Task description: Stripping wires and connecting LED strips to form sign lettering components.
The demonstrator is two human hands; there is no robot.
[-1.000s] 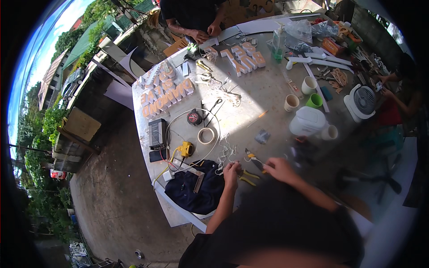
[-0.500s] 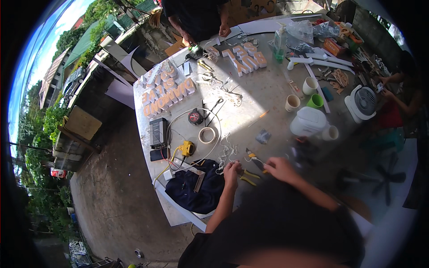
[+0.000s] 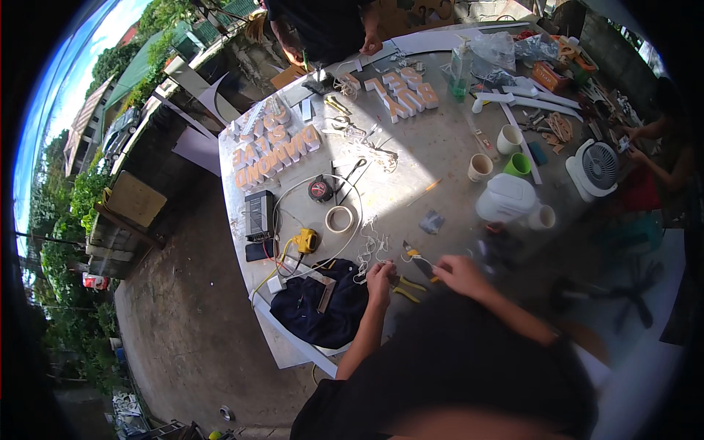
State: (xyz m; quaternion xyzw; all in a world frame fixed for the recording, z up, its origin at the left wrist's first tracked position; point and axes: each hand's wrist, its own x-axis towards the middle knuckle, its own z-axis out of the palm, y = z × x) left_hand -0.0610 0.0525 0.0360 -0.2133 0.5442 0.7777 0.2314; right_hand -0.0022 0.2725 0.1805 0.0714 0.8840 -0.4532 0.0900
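Close to my body at the near side of the table, my left hand (image 3: 380, 277) pinches a thin white wire (image 3: 382, 261) that trails from a tangle beyond the fingers. To its right my right hand (image 3: 460, 275) is closed, and a fine white strand runs out from its fingertips. Beneath that strand lies a cutter with orange-and-black handles (image 3: 418, 259), its jaws pointing away to the left; whether my fingers touch its handle I cannot tell. Yellow-handled pliers (image 3: 407, 290) rest between my hands, partly behind my left fingers.
Left of me sit dark cloth (image 3: 312, 312), a yellow tool (image 3: 305, 240), a tape roll (image 3: 339, 219) and a tape measure (image 3: 320, 190). Block letters (image 3: 279, 158) stand farther off. Rightward are a white tub (image 3: 506, 199), cups (image 3: 480, 169) and a fan (image 3: 592, 170). Two other people work at the table.
My right hand has shifted slightly, and the white strand by it now shows across the cutter. The person at the far side has moved their hands, and a green item there is raised.
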